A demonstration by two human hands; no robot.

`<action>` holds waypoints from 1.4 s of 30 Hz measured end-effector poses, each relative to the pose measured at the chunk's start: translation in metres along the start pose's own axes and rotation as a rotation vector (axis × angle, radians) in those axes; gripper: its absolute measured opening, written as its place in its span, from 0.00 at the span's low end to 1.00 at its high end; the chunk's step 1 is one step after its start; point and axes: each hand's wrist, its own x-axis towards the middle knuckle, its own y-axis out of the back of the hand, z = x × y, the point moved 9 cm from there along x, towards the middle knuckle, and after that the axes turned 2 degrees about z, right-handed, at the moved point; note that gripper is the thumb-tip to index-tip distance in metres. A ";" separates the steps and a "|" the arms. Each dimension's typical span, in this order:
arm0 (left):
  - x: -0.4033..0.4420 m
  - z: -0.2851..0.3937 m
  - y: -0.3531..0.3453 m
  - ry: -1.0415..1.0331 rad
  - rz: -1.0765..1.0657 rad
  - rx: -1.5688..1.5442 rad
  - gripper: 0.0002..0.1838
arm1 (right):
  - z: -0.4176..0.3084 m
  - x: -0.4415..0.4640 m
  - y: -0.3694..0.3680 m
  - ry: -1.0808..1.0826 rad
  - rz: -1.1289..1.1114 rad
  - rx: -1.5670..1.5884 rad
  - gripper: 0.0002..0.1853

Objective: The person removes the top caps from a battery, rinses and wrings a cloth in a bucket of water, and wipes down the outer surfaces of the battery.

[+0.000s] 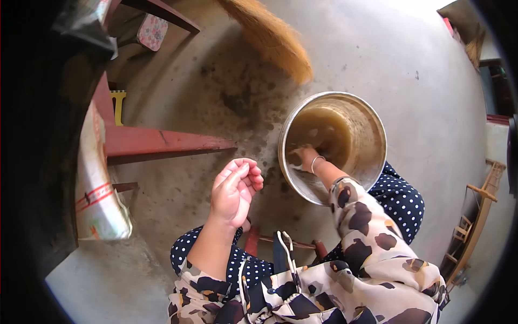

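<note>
A round metal bucket [380, 127] with brown, murky water [324, 123] in it stands on the floor in front of me. My right hand [306, 156], with a bangle [317, 163] at the wrist, reaches down inside it. The fingertips are lost in the water, and I cannot make out whether they hold anything. My left hand [237, 186] is raised beside the bucket, to its left and apart from it. Its palm faces up, the fingers are curled and the thumb lies against them, with nothing visible in the grip.
A red wooden leg [167, 143] juts in from the left, near my left hand. Beyond the bucket lies a straw broom head [275, 40]. A white plastic bag [105, 200] hangs at the left. Dark wet stains mark the floor [237, 97]. A wooden frame [475, 216] stands far right.
</note>
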 end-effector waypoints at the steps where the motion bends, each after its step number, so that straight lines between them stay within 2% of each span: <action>1: 0.001 0.001 -0.004 0.001 -0.022 0.012 0.06 | 0.002 0.008 -0.006 0.038 -0.043 -0.008 0.18; 3: 0.000 -0.005 -0.004 0.009 -0.030 0.016 0.06 | 0.009 0.011 -0.022 0.118 -0.136 -0.032 0.18; 4: 0.004 -0.005 -0.003 0.008 -0.029 0.042 0.06 | 0.055 0.006 0.000 -0.220 0.225 0.593 0.18; 5: 0.007 -0.007 -0.002 0.011 -0.024 0.066 0.06 | 0.095 -0.003 -0.015 -0.542 0.213 0.685 0.20; 7: 0.013 -0.010 -0.008 0.002 -0.019 0.065 0.06 | 0.120 0.015 -0.023 -0.525 0.250 0.519 0.20; 8: 0.016 -0.011 -0.013 0.014 -0.028 0.086 0.06 | 0.121 0.013 -0.004 -0.519 0.254 0.509 0.20; 10: 0.017 -0.012 -0.021 0.033 -0.038 0.135 0.06 | 0.087 0.015 -0.002 -0.347 -0.074 1.676 0.21; 11: 0.018 -0.012 -0.024 0.029 -0.042 0.131 0.06 | 0.089 0.013 0.005 -0.343 -0.071 1.671 0.21; 13: 0.019 -0.013 -0.031 0.013 -0.062 0.134 0.06 | 0.089 0.009 0.016 -0.283 -0.119 1.923 0.25; 14: 0.019 -0.012 -0.035 0.013 -0.078 0.123 0.06 | 0.095 0.007 0.020 -0.287 -0.113 1.919 0.25; 17: 0.018 -0.015 -0.040 0.009 -0.111 0.158 0.06 | 0.122 0.006 0.017 -0.364 -0.015 1.583 0.23; 18: 0.019 -0.016 -0.038 0.009 -0.108 0.164 0.06 | 0.137 -0.003 0.006 -0.514 -0.060 1.391 0.19; 19: 0.020 -0.018 -0.036 0.015 -0.100 0.175 0.06 | 0.136 0.000 -0.007 -0.512 -0.064 1.397 0.19; 21: 0.022 -0.021 -0.032 0.025 -0.080 0.189 0.06 | 0.154 0.001 -0.031 -0.625 -0.029 0.727 0.16; 23: 0.023 -0.024 -0.033 0.042 -0.081 0.191 0.05 | 0.122 0.013 -0.046 -0.535 0.042 0.289 0.13; 24: 0.023 -0.024 -0.035 0.051 -0.079 0.199 0.05 | 0.078 0.002 -0.025 -0.432 0.041 0.363 0.16; 25: 0.025 -0.024 -0.035 0.054 -0.074 0.200 0.05 | 0.046 0.007 -0.029 -0.299 -0.024 0.245 0.16; 27: 0.028 -0.022 -0.036 0.053 -0.086 0.180 0.05 | 0.005 0.014 -0.043 0.063 -0.140 0.295 0.17; 29: 0.029 -0.023 -0.035 0.050 -0.077 0.188 0.05 | 0.081 0.006 -0.027 -0.505 0.003 0.270 0.16; 30: 0.030 -0.023 -0.035 0.047 -0.075 0.194 0.05 | 0.090 0.009 -0.018 -0.504 0.009 0.268 0.16; 33: 0.029 -0.031 -0.042 0.053 -0.097 0.251 0.05 | 0.119 -0.005 -0.012 -0.743 0.186 1.762 0.12; 34: 0.031 -0.036 -0.044 0.065 -0.109 0.271 0.06 | 0.120 -0.003 0.000 -0.728 0.195 1.749 0.12; 36: 0.038 -0.044 -0.046 0.042 -0.114 0.307 0.06 | 0.095 0.013 0.033 -0.344 0.182 2.061 0.10; 37: 0.044 -0.049 -0.048 0.032 -0.111 0.353 0.07 | 0.084 0.009 0.048 -0.330 0.187 2.056 0.10; 39: 0.055 -0.064 -0.055 0.016 -0.127 0.356 0.09 | 0.041 -0.017 0.113 -0.162 0.207 2.102 0.07; 40: 0.055 -0.069 -0.059 0.044 -0.086 0.315 0.11 | 0.021 -0.032 0.133 -0.119 0.103 2.063 0.06; 41: 0.055 -0.076 -0.064 0.073 -0.043 0.273 0.13 | 0.019 -0.039 0.138 -0.114 0.106 2.055 0.06; 42: 0.057 -0.083 -0.069 0.083 0.000 0.277 0.19 | 0.010 -0.045 0.146 0.015 0.056 1.978 0.05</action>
